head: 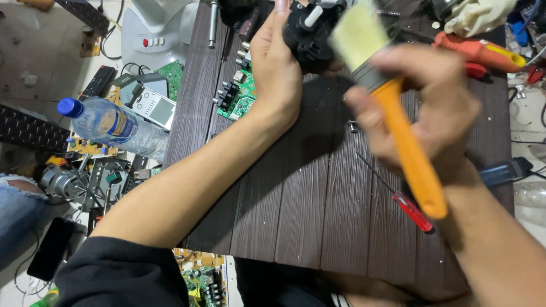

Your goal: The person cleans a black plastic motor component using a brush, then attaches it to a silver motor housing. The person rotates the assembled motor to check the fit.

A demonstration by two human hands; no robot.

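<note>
Left hand (pixel 276 68) grips the black motor part (pixel 310 34) above the dark table (pixel 296 193); right hand (pixel 421 113) clutches the orange-handled brush (pixel 392 108), bristles touching that part, red screwdriver (pixel 406 204) lying just below.

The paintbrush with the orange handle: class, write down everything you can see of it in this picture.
The paintbrush is flat, with pale cream bristles, a grey metal-looking band and a long orange handle that looks like plastic. The right hand grips it around the band and upper handle, and it is blurred. It lies slanted, bristles up and to the left, handle end pointing down to the right, above the dark wooden board. The bristles reach the black part held in the left hand; whether they touch it cannot be told.
</note>
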